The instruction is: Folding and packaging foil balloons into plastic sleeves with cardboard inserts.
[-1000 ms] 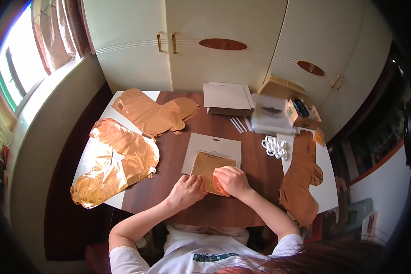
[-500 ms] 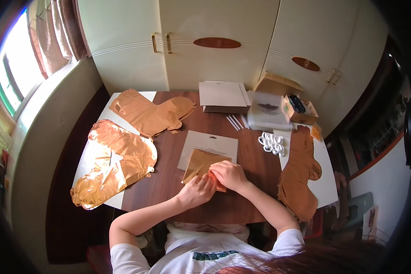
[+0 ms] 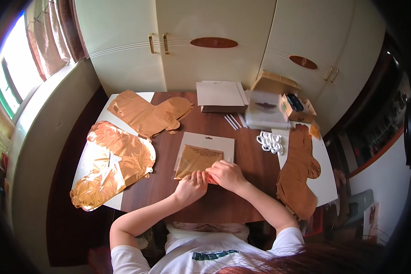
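A gold foil balloon (image 3: 197,160), folded into a flat packet with small dark print, rests over a white card (image 3: 223,142) that has a hanging slot at its far edge. My left hand (image 3: 192,186) is closed on the packet's near edge, fingers curled. Beside it, my right hand (image 3: 226,175) pinches the same edge near the right corner. A bit of orange-red shows between the two hands. My fingers hide most of that near edge.
Flat gold foil balloons lie at the far left (image 3: 146,112), near left (image 3: 123,160) and right (image 3: 298,176). At the back are white cards (image 3: 219,94), thin white sticks (image 3: 233,121), clear plastic bags (image 3: 262,119) and a cardboard box (image 3: 306,112). Bundled white cord (image 3: 270,142) sits at the right.
The folded packet has turned squarer to the card and shifted slightly left, showing more of its printed face. Both hands have moved slightly left and stay on its near edge.
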The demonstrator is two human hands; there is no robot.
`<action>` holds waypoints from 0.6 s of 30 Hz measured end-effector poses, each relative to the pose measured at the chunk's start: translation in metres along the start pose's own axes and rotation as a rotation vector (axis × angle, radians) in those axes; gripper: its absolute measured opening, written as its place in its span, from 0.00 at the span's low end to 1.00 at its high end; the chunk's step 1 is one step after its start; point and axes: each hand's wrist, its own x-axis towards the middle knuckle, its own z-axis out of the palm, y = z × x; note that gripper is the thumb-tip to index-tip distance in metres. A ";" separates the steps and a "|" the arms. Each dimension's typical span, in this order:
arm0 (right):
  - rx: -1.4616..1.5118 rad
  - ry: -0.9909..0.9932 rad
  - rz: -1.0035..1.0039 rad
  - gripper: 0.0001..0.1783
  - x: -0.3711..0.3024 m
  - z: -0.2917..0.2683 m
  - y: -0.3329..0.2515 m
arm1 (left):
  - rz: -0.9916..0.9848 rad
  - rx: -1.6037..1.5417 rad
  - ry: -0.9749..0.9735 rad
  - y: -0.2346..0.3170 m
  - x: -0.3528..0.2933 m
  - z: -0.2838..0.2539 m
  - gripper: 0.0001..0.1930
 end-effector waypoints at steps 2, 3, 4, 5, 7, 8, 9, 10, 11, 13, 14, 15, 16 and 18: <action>0.011 -0.030 0.005 0.04 0.003 -0.002 -0.004 | -0.009 0.000 0.007 0.002 0.003 0.007 0.13; 0.011 -0.031 0.000 0.04 0.004 -0.003 -0.004 | -0.014 -0.004 0.014 0.003 0.004 0.010 0.13; 0.003 -0.024 -0.008 0.04 0.004 -0.003 -0.004 | -0.018 -0.001 0.015 0.004 0.005 0.014 0.13; -0.005 -0.017 -0.017 0.05 0.004 -0.004 -0.004 | -0.023 -0.001 -0.019 0.005 0.006 0.016 0.13; 0.005 -0.001 -0.013 0.05 0.004 -0.005 -0.007 | -0.030 0.001 -0.055 0.005 0.007 0.016 0.13; 0.013 0.016 -0.004 0.06 0.004 -0.006 -0.007 | -0.026 -0.016 -0.015 0.004 0.007 0.015 0.13; 0.011 0.014 -0.003 0.06 0.002 -0.006 -0.006 | -0.019 -0.038 0.026 0.004 0.009 0.015 0.13; 0.001 0.015 0.001 0.06 0.000 -0.006 -0.004 | -0.019 -0.041 0.027 0.005 0.009 0.014 0.13; -0.010 0.016 0.006 0.06 -0.002 -0.006 -0.003 | -0.021 -0.049 0.059 0.004 0.008 0.013 0.14; -0.005 0.018 0.012 0.05 -0.004 -0.006 -0.002 | -0.019 -0.056 0.091 0.002 0.003 0.007 0.14; -0.001 0.020 0.017 0.05 -0.005 -0.006 -0.001 | -0.015 -0.026 0.049 0.002 -0.001 0.005 0.15; 0.001 0.021 0.018 0.05 -0.004 -0.006 -0.002 | -0.012 0.008 0.005 0.001 -0.006 0.002 0.16; 0.002 0.023 0.011 0.05 -0.003 -0.007 -0.003 | -0.009 0.007 0.004 -0.001 -0.009 0.003 0.16; 0.005 0.025 0.003 0.04 -0.002 -0.008 -0.006 | -0.012 0.020 -0.021 -0.004 -0.013 0.005 0.17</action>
